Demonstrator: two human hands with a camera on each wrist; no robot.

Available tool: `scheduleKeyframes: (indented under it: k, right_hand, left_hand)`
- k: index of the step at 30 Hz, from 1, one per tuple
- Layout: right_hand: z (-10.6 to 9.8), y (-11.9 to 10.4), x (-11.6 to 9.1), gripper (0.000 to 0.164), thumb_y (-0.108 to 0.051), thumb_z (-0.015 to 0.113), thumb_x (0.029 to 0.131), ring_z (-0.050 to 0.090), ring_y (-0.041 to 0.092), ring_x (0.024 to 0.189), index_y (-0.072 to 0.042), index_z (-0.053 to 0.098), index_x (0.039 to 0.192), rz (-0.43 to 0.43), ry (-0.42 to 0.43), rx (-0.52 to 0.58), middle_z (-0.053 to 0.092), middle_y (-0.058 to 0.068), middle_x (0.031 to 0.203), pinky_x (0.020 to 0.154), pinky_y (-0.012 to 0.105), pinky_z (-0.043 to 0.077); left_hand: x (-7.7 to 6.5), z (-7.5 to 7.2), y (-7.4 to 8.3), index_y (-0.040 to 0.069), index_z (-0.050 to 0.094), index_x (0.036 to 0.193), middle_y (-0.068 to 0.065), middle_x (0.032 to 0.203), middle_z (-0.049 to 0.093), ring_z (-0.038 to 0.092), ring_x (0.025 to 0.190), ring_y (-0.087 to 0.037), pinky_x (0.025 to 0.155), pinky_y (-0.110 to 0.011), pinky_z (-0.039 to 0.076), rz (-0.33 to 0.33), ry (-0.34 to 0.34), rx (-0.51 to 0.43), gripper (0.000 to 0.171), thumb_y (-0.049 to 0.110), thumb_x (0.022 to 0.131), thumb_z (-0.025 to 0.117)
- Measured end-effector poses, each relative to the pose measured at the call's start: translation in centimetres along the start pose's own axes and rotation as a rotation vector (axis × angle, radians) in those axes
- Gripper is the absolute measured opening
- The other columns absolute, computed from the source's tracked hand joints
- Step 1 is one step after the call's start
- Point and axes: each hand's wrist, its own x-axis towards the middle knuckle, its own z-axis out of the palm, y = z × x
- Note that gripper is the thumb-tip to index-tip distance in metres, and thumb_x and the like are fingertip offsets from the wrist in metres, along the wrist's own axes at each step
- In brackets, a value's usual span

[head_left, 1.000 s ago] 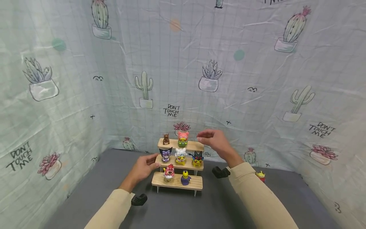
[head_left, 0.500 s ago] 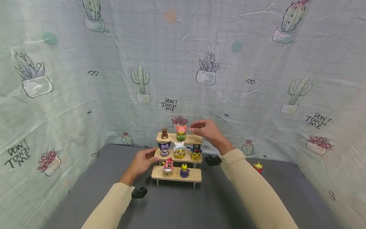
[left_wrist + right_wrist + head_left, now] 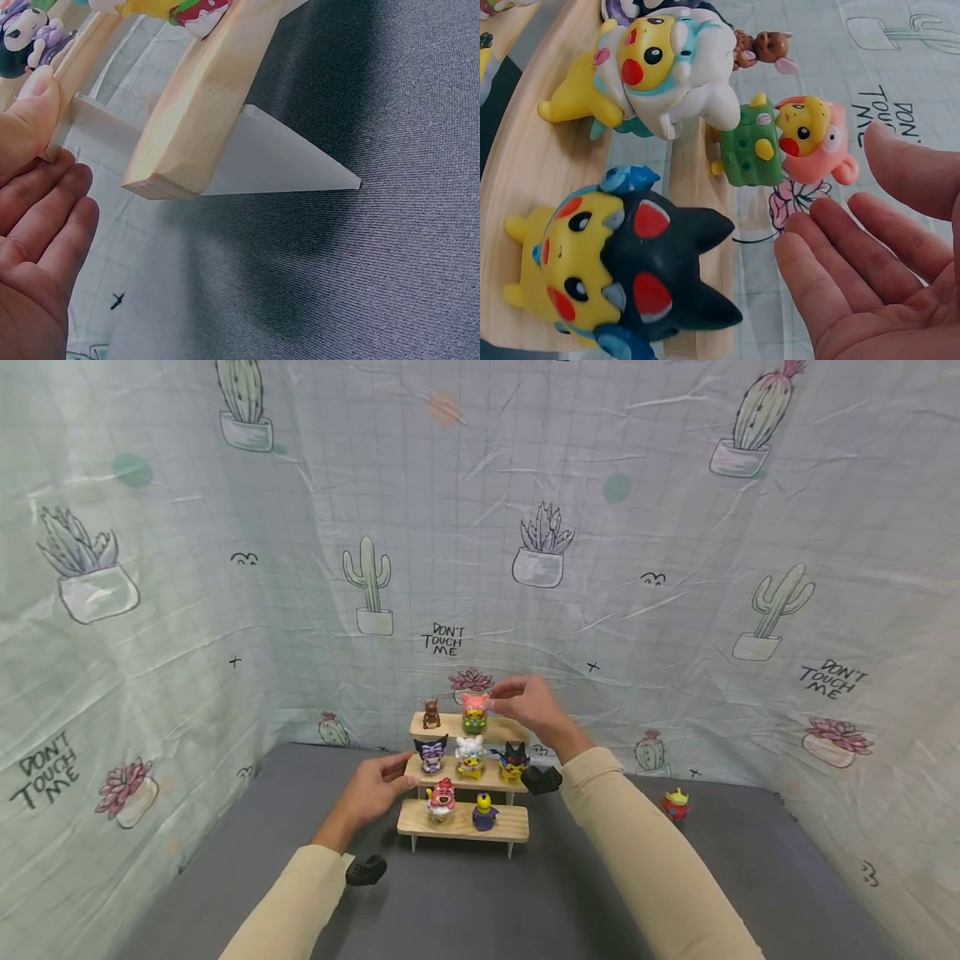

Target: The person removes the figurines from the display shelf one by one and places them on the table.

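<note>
A three-tier wooden display stand (image 3: 510,818) holds several small figurines. My left hand (image 3: 371,789) grips the left end of its middle shelf, the thumb on top and fingers below in the left wrist view. On the top shelf sits a yellow figurine in a pink hood and green outfit (image 3: 475,713). My right hand (image 3: 531,703) is just right of it, thumb and fingers apart and seemingly not touching it in the right wrist view. Left of it stands a small brown figurine (image 3: 431,715). Below are a black-hooded yellow figurine (image 3: 660,262) and a white-hooded one (image 3: 705,67).
A dark purple-eared figurine (image 3: 431,757) shares the middle shelf. On the bottom shelf stand a pink figurine (image 3: 442,803) and a purple-caped one (image 3: 483,814). A red and green figurine (image 3: 676,805) stands on the grey table (image 3: 450,910) at the right. Cactus-print cloth (image 3: 465,510) hangs behind.
My right hand has moved left, closer to the pink-hooded figurine. My left hand stays at the shelf's left end. The head view has shifted slightly.
</note>
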Motion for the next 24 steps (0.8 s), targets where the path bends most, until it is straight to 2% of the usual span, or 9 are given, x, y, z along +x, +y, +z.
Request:
scheduleKeyframes:
  k: [9, 18, 24]
  right_hand:
    - [1.2, -0.3, 0.6, 0.045, -0.021, 0.077, 0.095, 0.062, 0.034, 0.13, -0.003, 0.068, 0.136, 0.002, -0.016, -0.022, 0.067, 0.016, 0.137, 0.109, 0.049, 0.056]
    - [2.6, -1.1, 1.0, 0.035, -0.013, 0.078, 0.094, 0.066, 0.028, 0.114, -0.003, 0.073, 0.127, -0.04, -0.02, -0.034, 0.072, 0.016, 0.127, 0.093, 0.037, 0.06]
    - [2.8, -1.1, 1.2, 0.034, -0.01, 0.078, 0.093, 0.064, 0.025, 0.108, -0.004, 0.074, 0.126, -0.022, -0.012, -0.054, 0.071, 0.015, 0.125, 0.088, 0.032, 0.059]
  left_hand:
    - [0.0, 0.0, 0.0, 0.003, 0.047, 0.156, -0.024, 0.158, 0.049, 0.051, 0.145, -0.041, 0.114, -0.053, 0.053, -0.002, 0.004, -0.015, 0.058, 0.019, 0.104, 0.066]
    - [-0.2, -0.1, 0.0, 0.002, 0.047, 0.156, -0.024, 0.159, 0.048, 0.051, 0.145, -0.042, 0.113, -0.053, 0.054, -0.003, 0.013, -0.019, 0.058, 0.018, 0.103, 0.067]
    - [-0.2, -0.2, 0.1, 0.003, 0.046, 0.156, -0.024, 0.158, 0.049, 0.052, 0.144, -0.042, 0.113, -0.054, 0.054, -0.001, 0.007, -0.003, 0.059, 0.019, 0.103, 0.067]
